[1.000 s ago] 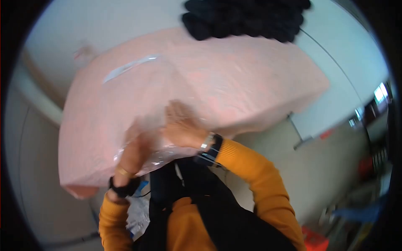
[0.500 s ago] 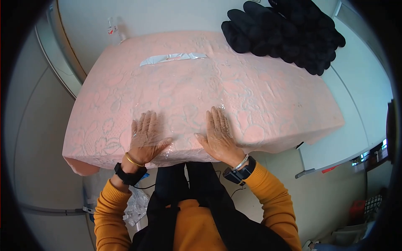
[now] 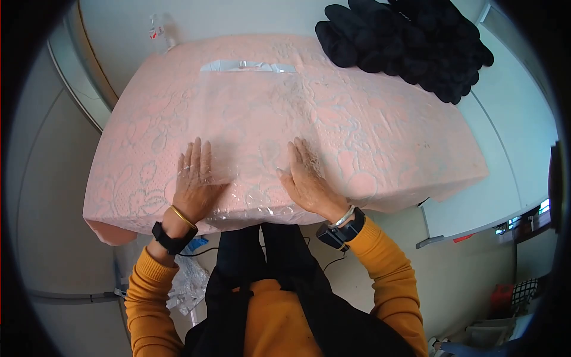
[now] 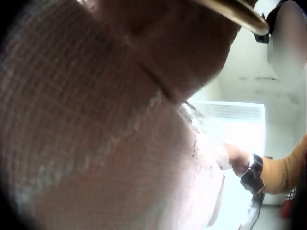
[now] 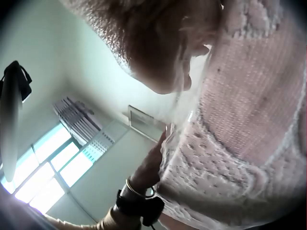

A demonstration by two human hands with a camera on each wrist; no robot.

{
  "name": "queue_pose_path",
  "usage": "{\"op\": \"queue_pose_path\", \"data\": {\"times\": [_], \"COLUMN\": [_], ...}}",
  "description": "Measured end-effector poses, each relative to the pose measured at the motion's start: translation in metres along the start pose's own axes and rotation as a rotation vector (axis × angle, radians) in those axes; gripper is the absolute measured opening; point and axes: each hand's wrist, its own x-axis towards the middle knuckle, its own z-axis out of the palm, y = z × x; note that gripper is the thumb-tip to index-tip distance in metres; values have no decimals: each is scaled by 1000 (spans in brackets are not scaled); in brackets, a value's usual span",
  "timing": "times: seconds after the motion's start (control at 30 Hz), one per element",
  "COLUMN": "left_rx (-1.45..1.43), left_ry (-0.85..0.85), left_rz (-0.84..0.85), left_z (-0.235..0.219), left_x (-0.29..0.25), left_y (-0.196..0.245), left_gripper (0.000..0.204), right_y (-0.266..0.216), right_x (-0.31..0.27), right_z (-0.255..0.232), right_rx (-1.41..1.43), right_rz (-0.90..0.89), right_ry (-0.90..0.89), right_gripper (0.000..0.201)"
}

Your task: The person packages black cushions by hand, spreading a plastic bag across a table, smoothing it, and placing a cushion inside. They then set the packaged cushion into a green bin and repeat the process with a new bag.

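Note:
A clear plastic bag [image 3: 253, 104] with a white strip [image 3: 247, 66] along its far edge lies spread on a pink patterned tablecloth [image 3: 404, 143]. My left hand [image 3: 195, 181] is at its near left side, fingers straight and pointing away from me. Opposite, at the near right side, my right hand [image 3: 306, 181] lies with its fingers extended and the thumb apart. Shiny creases of film run between the two hands along the table's front edge. Close up, the left wrist view shows mostly cloth weave, and the right wrist view shows lacy cloth under the hand.
A pile of black, rounded, soft-looking items [image 3: 410, 50] sits at the back right. Near the far left corner stands a clear bottle [image 3: 157, 34]. Crumpled clear plastic [image 3: 189, 285] lies below the table by my left forearm. A white table [image 3: 470, 190] adjoins on the right.
The hands were close together and blurred over the film; they have since spread apart to its two sides. Over the last half second they slid slightly farther forward, and the white strip moved away from me.

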Motion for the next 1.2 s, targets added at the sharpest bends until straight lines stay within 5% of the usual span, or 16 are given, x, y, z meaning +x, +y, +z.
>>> {"op": "queue_pose_path", "data": {"times": [0.17, 0.23, 0.3, 0.4, 0.7, 0.9, 1.2], "left_rx": [67, 254, -357, -544, -141, -28, -125], "left_ry": [19, -12, -33, -178, -282, -288, -126], "left_rz": [20, 226, 194, 274, 297, 133, 132], "left_z": [-6, 1, -1, -29, -37, -50, -48], "left_x": [13, 9, 0, -11, -33, -52, -51], "left_y": [-4, 0, 32, 67, 21, -10, 21], "left_gripper": [82, 78, 77, 85, 100, 98, 82], "right_y": [-16, -29, -42, -47, -22, -12, -19], "right_x": [16, 14, 5, -16, -43, -50, -51], "right_z": [-11, -9, -2, 1, -20, -13, -12], "right_rx": [79, 33, -62, -114, -289, -362, -186], "right_rz": [-46, -111, -238, -296, -293, -294, -308], "right_ry": [25, -23, -121, -156, -199, -111, -32], "right_gripper": [68, 69, 72, 77, 87, 81, 61]}}
